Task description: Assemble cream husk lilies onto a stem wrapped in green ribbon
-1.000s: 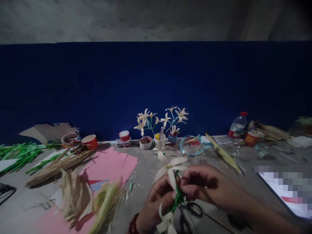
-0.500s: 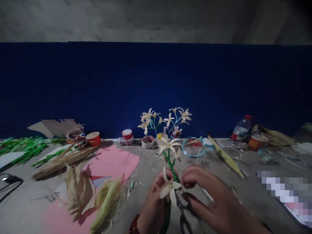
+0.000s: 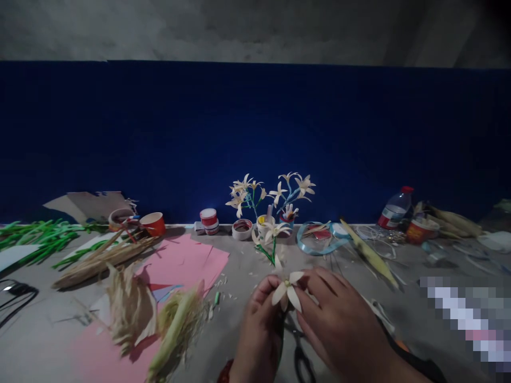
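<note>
My left hand (image 3: 258, 327) and my right hand (image 3: 337, 324) meet low in the middle of the view, both closed on a handmade flower sprig (image 3: 279, 266). Its green wrapped stem rises away from me to a cream blossom (image 3: 275, 230) at the far end. A second cream blossom (image 3: 288, 290) sits right at my fingertips. Black scissors (image 3: 300, 359) lie on the table under my hands.
Dried corn husks (image 3: 131, 311) lie on pink paper (image 3: 179, 266) at left, with green strips (image 3: 35, 244) beyond. Cups, tape rolls and finished flowers (image 3: 275, 199) line the blue wall. A light-blue ribbon (image 3: 319, 244), a plastic bottle (image 3: 393, 210) and a corn cob (image 3: 369, 254) are at right.
The sprig has tipped away from me and sunk lower, so its top blossom now points toward the cups. My hands have slid down the frame and closed round the lower blossom.
</note>
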`<state>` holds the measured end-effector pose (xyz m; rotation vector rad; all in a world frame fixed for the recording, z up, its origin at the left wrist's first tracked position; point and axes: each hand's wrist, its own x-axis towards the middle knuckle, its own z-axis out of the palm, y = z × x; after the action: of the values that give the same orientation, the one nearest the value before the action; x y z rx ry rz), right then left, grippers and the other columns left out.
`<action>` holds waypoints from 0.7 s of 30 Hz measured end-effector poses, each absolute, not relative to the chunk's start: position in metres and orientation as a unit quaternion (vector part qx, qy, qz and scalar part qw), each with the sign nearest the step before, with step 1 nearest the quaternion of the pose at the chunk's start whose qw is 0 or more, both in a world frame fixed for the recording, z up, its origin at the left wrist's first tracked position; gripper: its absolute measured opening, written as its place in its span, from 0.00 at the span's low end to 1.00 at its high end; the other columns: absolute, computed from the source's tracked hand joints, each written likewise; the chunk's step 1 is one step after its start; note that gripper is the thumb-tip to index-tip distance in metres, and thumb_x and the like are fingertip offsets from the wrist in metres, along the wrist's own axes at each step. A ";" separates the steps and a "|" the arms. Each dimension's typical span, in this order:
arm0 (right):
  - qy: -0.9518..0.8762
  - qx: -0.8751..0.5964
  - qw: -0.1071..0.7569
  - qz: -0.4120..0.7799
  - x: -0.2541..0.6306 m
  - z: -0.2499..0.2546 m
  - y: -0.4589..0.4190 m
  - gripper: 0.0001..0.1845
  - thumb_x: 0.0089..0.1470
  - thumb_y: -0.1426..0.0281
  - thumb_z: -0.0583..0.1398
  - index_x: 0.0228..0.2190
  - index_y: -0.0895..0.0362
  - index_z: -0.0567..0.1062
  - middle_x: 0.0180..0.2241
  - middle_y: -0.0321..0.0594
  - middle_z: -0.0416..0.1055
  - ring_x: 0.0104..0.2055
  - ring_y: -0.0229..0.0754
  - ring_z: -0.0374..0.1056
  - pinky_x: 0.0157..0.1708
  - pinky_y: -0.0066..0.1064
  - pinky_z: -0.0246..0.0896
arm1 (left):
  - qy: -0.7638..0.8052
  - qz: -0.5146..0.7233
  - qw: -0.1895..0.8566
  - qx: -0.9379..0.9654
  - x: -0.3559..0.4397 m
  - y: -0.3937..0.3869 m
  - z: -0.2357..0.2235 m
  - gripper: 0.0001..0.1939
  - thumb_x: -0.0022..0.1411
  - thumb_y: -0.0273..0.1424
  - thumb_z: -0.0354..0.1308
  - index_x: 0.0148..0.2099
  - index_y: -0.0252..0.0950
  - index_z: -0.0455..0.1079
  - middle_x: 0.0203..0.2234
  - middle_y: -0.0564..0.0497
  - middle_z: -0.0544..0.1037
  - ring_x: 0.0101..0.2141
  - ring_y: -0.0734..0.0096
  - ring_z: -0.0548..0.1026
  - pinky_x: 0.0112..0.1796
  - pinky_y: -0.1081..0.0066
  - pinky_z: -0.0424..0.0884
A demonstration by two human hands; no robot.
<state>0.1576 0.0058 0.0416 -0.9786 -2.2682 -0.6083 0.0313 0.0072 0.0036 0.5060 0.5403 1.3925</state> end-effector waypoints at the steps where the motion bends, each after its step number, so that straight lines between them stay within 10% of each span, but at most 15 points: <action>1: -0.851 -0.361 0.290 -0.249 0.156 0.042 0.006 0.08 0.50 0.77 0.59 0.33 0.54 0.74 0.31 0.41 0.75 0.34 0.47 0.68 0.36 0.37 0.62 | 0.240 0.627 0.706 0.225 0.031 0.007 0.003 0.04 0.49 0.26 0.66 0.26 0.36 0.74 0.19 0.55 0.74 0.23 0.75 0.68 0.34 0.77 0.67; 21: -0.850 -0.260 0.379 -0.256 0.155 0.055 -0.003 0.16 0.59 0.79 0.53 0.26 0.56 0.76 0.27 0.37 0.79 0.31 0.41 0.70 0.36 0.35 0.66 | 0.229 0.633 0.723 0.153 0.035 -0.003 -0.002 0.09 0.45 0.30 0.66 0.31 0.37 0.70 0.21 0.55 0.75 0.20 0.76 0.69 0.24 0.76 0.62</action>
<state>0.1552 -0.0030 0.0547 -0.6637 -2.1727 -0.6545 0.0353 -0.0026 -0.0023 0.3376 0.5046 1.3982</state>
